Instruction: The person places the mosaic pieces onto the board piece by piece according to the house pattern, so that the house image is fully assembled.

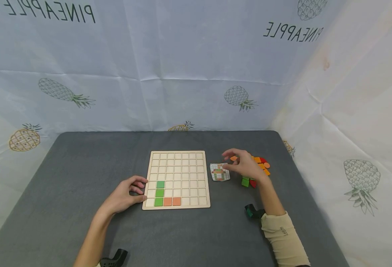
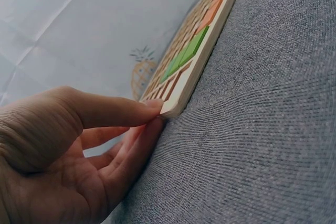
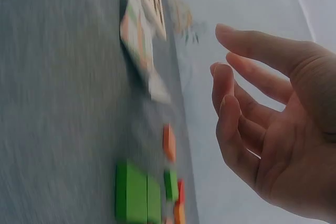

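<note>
A pale wooden grid board (image 1: 192, 208) lies on the table. Three green square tiles (image 1: 159, 193) form a column near its left side, with two orange square tiles (image 1: 172, 201) beside the lowest one. My left hand (image 1: 129, 193) pinches the board's near left corner, thumb on top in the left wrist view. Over the far side of a small printed pattern card (image 1: 218, 173) hovers my right hand (image 1: 244, 164), its fingers loosely bent and nothing between them. Part of the pile of loose pieces (image 1: 262, 165) is hidden beneath that hand.
Green blocks (image 3: 131, 192) stand at the near side of the pile, with red and orange pieces behind. Black wrist devices (image 1: 254, 212) are strapped to both forearms. A pineapple-print cloth (image 1: 182, 44) hangs behind the grey table (image 1: 182, 241).
</note>
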Action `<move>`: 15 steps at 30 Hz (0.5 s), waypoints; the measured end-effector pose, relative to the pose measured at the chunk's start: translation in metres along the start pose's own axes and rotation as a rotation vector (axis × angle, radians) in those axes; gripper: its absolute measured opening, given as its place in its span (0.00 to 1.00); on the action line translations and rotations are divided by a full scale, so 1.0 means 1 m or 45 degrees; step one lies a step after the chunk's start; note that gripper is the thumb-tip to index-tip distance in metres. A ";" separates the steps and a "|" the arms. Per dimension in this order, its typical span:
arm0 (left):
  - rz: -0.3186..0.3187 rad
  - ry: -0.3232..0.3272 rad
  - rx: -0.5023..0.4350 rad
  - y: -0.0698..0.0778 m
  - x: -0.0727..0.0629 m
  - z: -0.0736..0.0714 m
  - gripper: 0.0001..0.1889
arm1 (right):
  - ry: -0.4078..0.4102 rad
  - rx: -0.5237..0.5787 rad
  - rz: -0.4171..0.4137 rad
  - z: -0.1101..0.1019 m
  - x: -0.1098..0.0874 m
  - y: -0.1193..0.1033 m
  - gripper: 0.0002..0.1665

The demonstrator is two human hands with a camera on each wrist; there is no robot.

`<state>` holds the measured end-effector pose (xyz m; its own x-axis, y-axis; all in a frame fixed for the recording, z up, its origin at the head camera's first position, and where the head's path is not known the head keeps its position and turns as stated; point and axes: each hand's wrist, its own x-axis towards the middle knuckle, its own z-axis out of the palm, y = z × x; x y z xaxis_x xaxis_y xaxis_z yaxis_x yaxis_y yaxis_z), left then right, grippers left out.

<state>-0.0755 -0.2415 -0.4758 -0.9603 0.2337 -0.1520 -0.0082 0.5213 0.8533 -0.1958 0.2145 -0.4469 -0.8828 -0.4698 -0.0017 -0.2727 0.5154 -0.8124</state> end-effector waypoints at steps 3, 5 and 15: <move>-0.001 -0.001 0.000 0.000 0.000 0.000 0.29 | 0.036 -0.033 0.022 -0.012 -0.003 0.015 0.26; -0.003 -0.001 -0.001 0.000 0.000 0.000 0.29 | 0.043 -0.053 0.034 -0.019 -0.004 0.024 0.26; -0.007 -0.004 0.000 -0.001 0.001 0.000 0.30 | 0.044 -0.200 0.134 -0.037 -0.012 0.057 0.26</move>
<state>-0.0762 -0.2420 -0.4761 -0.9595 0.2331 -0.1582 -0.0136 0.5227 0.8524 -0.2143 0.2761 -0.4720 -0.9215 -0.3837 -0.0596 -0.2320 0.6671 -0.7079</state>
